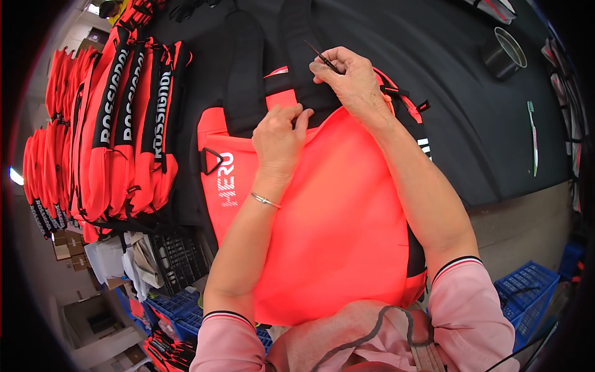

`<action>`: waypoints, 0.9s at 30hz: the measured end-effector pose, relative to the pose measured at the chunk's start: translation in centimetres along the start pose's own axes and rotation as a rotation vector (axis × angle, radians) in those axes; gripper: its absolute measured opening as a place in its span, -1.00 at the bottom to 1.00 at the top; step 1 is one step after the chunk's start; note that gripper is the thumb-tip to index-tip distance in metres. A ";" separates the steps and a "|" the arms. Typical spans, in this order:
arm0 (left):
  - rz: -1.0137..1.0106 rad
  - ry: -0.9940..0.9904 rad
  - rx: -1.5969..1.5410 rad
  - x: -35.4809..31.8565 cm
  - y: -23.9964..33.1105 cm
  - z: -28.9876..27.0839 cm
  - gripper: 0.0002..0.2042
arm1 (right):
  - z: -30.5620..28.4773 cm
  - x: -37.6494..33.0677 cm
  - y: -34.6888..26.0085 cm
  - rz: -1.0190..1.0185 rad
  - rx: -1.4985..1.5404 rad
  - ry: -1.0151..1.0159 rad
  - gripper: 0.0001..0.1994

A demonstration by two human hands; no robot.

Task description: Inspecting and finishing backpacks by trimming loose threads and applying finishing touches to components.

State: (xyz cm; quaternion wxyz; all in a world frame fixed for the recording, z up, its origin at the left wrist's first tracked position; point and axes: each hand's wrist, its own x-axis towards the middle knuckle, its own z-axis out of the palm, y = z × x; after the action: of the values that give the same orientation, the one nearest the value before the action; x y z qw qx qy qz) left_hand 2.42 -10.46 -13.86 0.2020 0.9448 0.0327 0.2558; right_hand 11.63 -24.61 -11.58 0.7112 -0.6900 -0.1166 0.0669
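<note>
A bright orange-red backpack (334, 223) with black shoulder straps (245, 68) lies on the black-covered table, its lower end against my body. My left hand (279, 136) rests at its upper edge, beside the straps, with fingers curled and pinched together. Whatever they may hold is hidden. Just up and to the right, my right hand (353, 80) grips a slim, dark, pointed tool (327, 62), its thin tip aimed up and left. That wrist is over the bag's upper right corner, near the zipper pull (423, 106). A black triangular ring (212, 161) sits on the bag's left side.
Several similar orange-red bags (114, 136) stand packed together along the left. At the right of the table (458, 167) are a dark round cup (503, 56) and a toothbrush (533, 139). A blue crate (527, 291) is at the lower right, below the table edge.
</note>
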 end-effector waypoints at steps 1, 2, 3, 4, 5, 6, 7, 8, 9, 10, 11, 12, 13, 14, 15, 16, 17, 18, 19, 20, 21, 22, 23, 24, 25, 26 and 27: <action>-0.002 0.001 0.001 -0.2 0.0 0.2 -0.87 | 0.1 -0.1 0.0 -0.008 -0.004 -0.005 -0.74; 0.031 0.026 -0.001 -0.3 0.1 0.5 -0.89 | 0.0 0.0 -0.1 -0.016 -0.009 -0.008 -0.72; 0.063 0.052 -0.004 -0.3 0.2 0.7 -0.90 | -0.1 0.0 -0.1 -0.016 -0.010 -0.009 -0.72; 0.062 0.053 -0.005 -0.3 0.1 0.8 -0.90 | -0.2 -0.1 -0.1 -0.037 -0.058 -0.028 -0.69; 0.048 0.053 -0.019 -0.4 0.1 0.8 -0.90 | -0.1 -0.3 -0.2 -0.056 -0.106 -0.045 -0.66; 0.033 0.053 -0.032 -0.5 0.0 0.9 -0.89 | -0.2 -0.6 -0.4 -0.055 -0.108 -0.044 -0.66; 0.031 0.053 -0.035 -0.6 -0.1 0.8 -0.89 | -0.2 -0.9 -0.5 -0.112 -0.135 -0.014 -0.64; -0.019 0.036 -0.044 -0.8 -0.4 0.6 -0.90 | -0.1 -1.3 -0.8 -0.169 -0.159 0.007 -0.62; -0.066 0.018 -0.059 -0.9 -0.6 0.5 -0.90 | -0.5 -1.9 -1.7 -0.193 -0.263 -0.002 -0.65; -0.072 0.020 -0.061 -1.0 -0.8 0.4 -0.90 | -0.9 -2.2 -1.9 -0.192 -0.267 -0.008 -0.65; -0.112 -0.014 -0.097 -1.0 -0.8 0.2 -0.89 | -1.4 -2.5 -2.0 -0.243 -0.458 -0.096 -0.67; -0.152 -0.048 -0.134 -1.1 -0.8 0.0 -0.88 | -1.6 -2.8 -1.9 -0.294 -0.650 -0.187 -0.69; -0.159 -0.046 -0.134 -1.1 -0.9 -0.2 -0.88 | -1.3 -3.2 -1.5 -0.421 -0.747 -0.179 -0.71; -0.173 -0.052 -0.150 -1.1 -0.8 -0.2 -0.88 | -1.2 -3.5 -1.5 -0.421 -0.753 -0.182 -0.71; -0.188 -0.057 -0.166 -1.1 -0.7 -0.2 -0.88 | -1.0 -3.6 -1.5 -0.437 -0.825 -0.175 -0.72; -0.192 -0.055 -0.170 -1.1 -0.6 -0.1 -0.88 | -0.9 -3.7 -1.5 -0.454 -0.896 -0.168 -0.72; -0.177 -0.030 -0.169 -1.1 -0.6 -0.1 -0.88 | -0.8 -3.7 -1.3 -0.455 -0.900 -0.173 -0.72; -0.161 -0.004 -0.167 -1.0 -0.6 0.0 -0.88 | -0.8 -3.6 -1.1 -0.457 -0.924 -0.195 -0.74; -0.166 -0.002 -0.168 -1.0 -0.6 0.1 -0.88 | -0.7 -3.5 -0.9 -0.460 -0.949 -0.217 -0.76; -0.166 -0.001 -0.163 -1.1 -0.6 0.2 -0.88 | -0.6 -3.5 -0.8 -0.460 -0.950 -0.222 -0.76; -0.166 0.000 -0.158 -1.1 -0.7 0.3 -0.88 | -0.5 -3.4 -0.6 -0.488 -0.962 -0.229 -0.77; -0.170 0.000 -0.158 -1.1 -0.6 0.3 -0.88 | -0.4 -3.3 -0.5 -0.517 -0.973 -0.235 -0.79; -0.176 -0.003 -0.162 -1.1 -0.6 0.3 -0.88 | -0.2 -3.3 -0.4 -0.515 -0.973 -0.237 -0.79; -0.182 -0.007 -0.166 -1.0 -0.6 0.3 -0.88 | 0.0 -3.2 -0.3 -0.526 -0.992 -0.254 -0.80; -0.183 -0.008 -0.166 -1.0 -0.6 0.3 -0.88 | 0.1 -3.1 -0.1 -0.536 -1.010 -0.270 -0.81; -0.183 -0.008 -0.162 -1.0 -0.6 0.4 -0.88 | 0.1 -3.0 0.1 -0.536 -1.010 -0.271 -0.81; -0.183 -0.008 -0.157 -1.0 -0.5 0.4 -0.88 | 0.1 -2.9 0.3 -0.605 -1.003 -0.239 -0.77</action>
State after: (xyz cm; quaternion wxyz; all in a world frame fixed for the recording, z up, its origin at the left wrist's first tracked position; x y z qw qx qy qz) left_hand 1.74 -10.26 -14.84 0.2983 0.9201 0.0980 0.2343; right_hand 8.81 -25.25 -12.12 0.2680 -0.8655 -0.4044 -0.1247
